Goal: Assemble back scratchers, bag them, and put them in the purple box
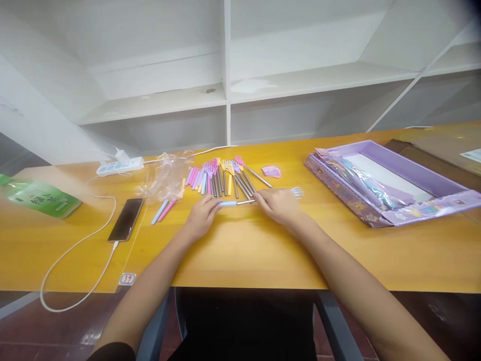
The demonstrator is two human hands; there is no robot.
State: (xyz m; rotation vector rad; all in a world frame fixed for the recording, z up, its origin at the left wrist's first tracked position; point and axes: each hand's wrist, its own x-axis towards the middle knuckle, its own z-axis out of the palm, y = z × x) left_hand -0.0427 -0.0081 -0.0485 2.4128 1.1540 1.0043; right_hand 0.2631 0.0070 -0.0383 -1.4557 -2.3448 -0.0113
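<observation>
Between my two hands lies a back scratcher (pixel 245 202) with a light blue grip and a metal rod, held level above the table's front part. My left hand (pixel 201 215) is closed around the blue grip end. Closed on the metal rod is my right hand (pixel 280 204), which hides part of it. A blue claw-shaped head (pixel 297 193) shows just beyond the right hand. Behind the hands, several back scratchers (pixel 225 175) with pink, purple and yellow claw heads lie in a row. Loose coloured grips (pixel 164 211) lie left of my left hand.
A crumpled clear plastic bag (pixel 165 178), a phone (pixel 126 219) on a white cable, a power strip (pixel 120 166) and a green bottle (pixel 41 196) are at left. Small pink cards (pixel 271 171) lie behind my right hand. A purple box (pixel 376 145) with packaged items stands right.
</observation>
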